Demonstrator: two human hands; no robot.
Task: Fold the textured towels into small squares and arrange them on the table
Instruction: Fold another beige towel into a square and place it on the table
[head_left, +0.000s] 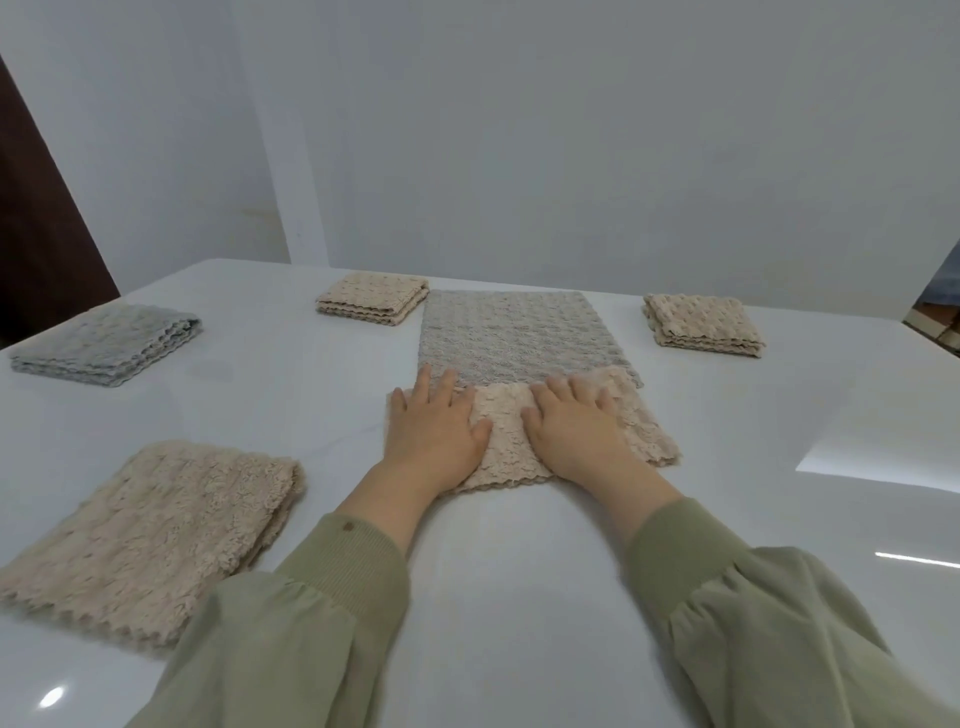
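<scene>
Nearest the camera, two sage-green sleeves with ribbed cuffs (343, 566) reach forward over the glossy white tabletop (519, 597). At the near left lies a folded beige fleecy towel (156, 535), its zigzag edge toward the viewer, well apart from the hands. Past the cuffs, the left hand (434, 428) and the right hand (576, 431) lie palm-down, side by side, on a beige textured towel with a scalloped edge (506, 441) at the middle of the tabletop. Each grip is wide, fingers spread and flat, pressing the cloth rather than pinching it; a narrow strip of towel shows between the two thumbs. The left hand's outer fingers reach the towel's left edge, and the right hand covers its centre-right part, with more cloth showing to the right. The far edge of this beige towel overlaps the near end of a grey-beige waffle-textured towel (524, 332) that is spread out flat and runs away toward the back of the tabletop. At the far left sits a folded grey textured towel (109, 345). Farther back, just left of the spread towel's far corner, is a small folded beige square towel (374, 297), and at the far right, a second folded beige square towel (701, 325). Behind the tabletop stands a plain pale wall (519, 130).
</scene>
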